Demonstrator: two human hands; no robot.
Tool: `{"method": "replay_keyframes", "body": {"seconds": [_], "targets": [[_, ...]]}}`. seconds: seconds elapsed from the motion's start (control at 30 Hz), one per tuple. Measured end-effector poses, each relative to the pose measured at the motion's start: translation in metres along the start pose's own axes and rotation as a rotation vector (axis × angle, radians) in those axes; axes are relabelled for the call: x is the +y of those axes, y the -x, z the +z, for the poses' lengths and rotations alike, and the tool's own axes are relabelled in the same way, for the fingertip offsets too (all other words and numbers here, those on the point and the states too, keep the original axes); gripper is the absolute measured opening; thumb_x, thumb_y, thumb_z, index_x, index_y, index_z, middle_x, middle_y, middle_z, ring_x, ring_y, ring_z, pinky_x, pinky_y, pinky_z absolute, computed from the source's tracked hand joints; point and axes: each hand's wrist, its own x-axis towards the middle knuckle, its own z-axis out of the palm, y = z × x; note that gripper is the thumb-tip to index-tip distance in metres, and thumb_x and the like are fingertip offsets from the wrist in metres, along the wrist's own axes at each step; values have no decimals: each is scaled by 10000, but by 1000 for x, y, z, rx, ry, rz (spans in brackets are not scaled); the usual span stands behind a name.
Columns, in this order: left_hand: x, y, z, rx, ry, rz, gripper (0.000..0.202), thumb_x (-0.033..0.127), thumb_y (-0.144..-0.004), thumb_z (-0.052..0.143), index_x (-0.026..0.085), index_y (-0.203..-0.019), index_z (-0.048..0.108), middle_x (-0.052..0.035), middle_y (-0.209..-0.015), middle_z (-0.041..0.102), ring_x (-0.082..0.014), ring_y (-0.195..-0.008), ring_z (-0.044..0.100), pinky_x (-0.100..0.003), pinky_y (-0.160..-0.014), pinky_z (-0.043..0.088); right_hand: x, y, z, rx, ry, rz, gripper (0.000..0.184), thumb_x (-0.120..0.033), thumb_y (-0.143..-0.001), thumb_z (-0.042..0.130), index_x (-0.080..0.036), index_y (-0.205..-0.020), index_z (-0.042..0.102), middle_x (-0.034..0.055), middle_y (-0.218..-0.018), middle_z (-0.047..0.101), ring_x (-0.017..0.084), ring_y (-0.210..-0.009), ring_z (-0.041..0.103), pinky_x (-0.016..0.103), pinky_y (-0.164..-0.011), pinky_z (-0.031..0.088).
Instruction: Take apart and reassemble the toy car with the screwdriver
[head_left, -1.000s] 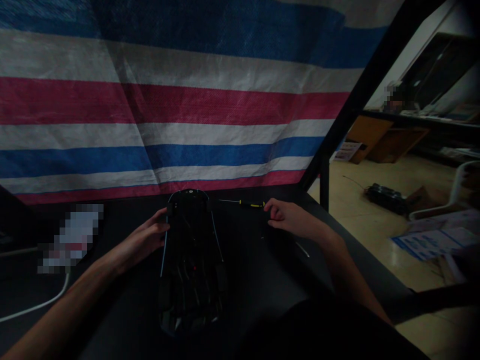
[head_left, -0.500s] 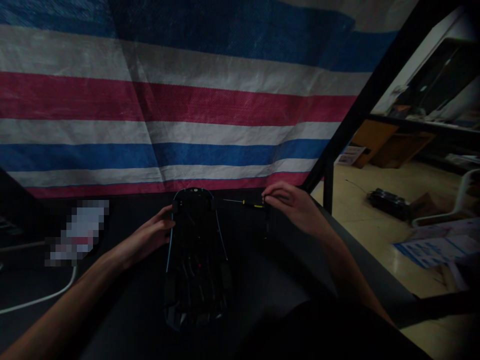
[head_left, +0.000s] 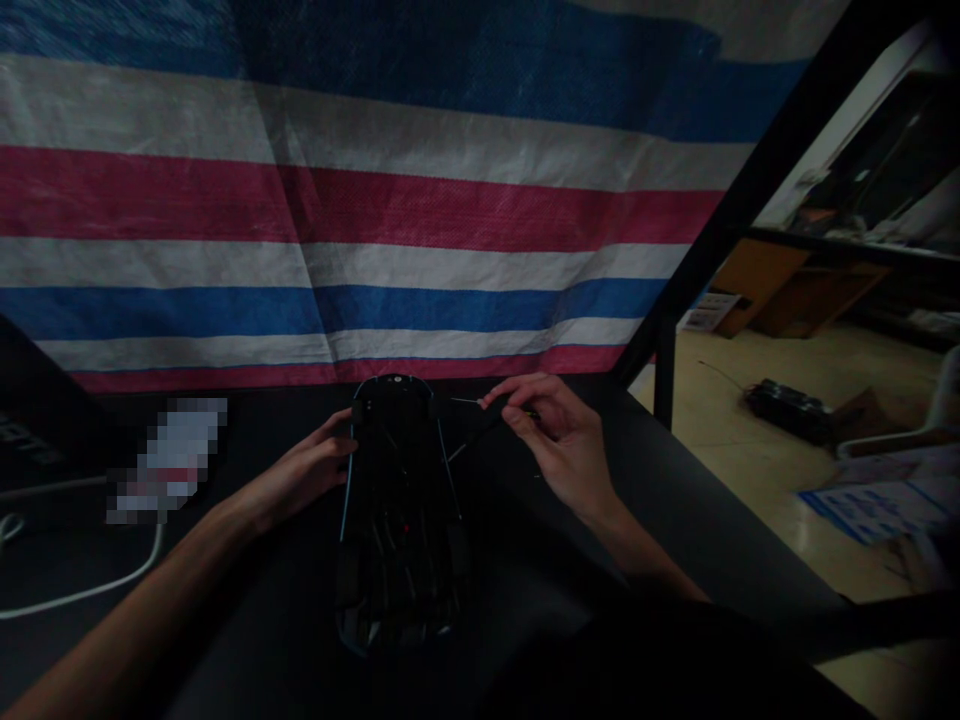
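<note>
A dark toy car [head_left: 401, 500] lies upside down on the black table, its underside facing up and its front and rear hard to tell in the dim light. My left hand [head_left: 319, 462] is closed against the car's left side, with the thumb side hidden by shadow. In my right hand [head_left: 551, 425], to the right of the car, a dark screwdriver [head_left: 476, 437] is pinched; its thin shaft slants down-left toward the car's right edge. Behind that hand lies a second screwdriver [head_left: 466, 401] with a yellow-and-black handle, mostly covered by the fingers. A tiny bright speck [head_left: 537, 476] sits on the table below my right hand.
A pixelated phone-like object [head_left: 176, 450] with a white cable [head_left: 112, 585] lies at the left. A striped red, white and blue sheet [head_left: 450, 210] hangs behind the table [head_left: 675, 500]. Beyond the black frame at right, boxes and a dark device [head_left: 787, 410] are on the floor.
My right hand has moved left toward the car, and its screwdriver has swung from upright over the bright speck to slanting at the car. My left hand stays on the car.
</note>
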Motion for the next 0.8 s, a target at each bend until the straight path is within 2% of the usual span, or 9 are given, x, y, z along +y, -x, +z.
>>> {"method": "replay_keyframes", "body": {"seconds": [0.33,0.5,0.8], "targets": [[-7,-3,-9,-25,1,-3,552,246,-968,603,283,-1502,466,-114,-1302,722,-309,-1199,678,-469,-1037,493,-7,2,6,75,-14,-38,119,-138,-934,684,-254,-961,680,16,-1037,697,198,-977,722,389,-889,595],[-4,-2,-3,-14,-36,2,543,262,-941,638,288,-1467,505,-110,-1407,670,-318,-1246,649,-474,-1056,479,-8,3,8,45,4,-17,115,-146,-942,677,-260,-958,680,13,-1053,692,194,-987,714,386,-877,599],[2,2,5,22,-41,-23,581,285,-914,675,290,-1467,494,-103,-1400,673,-315,-1236,649,-465,-1046,485,-11,5,4,11,47,-15,142,-132,-941,683,-271,-971,686,7,-1069,703,197,-1005,713,393,-872,589]]}}
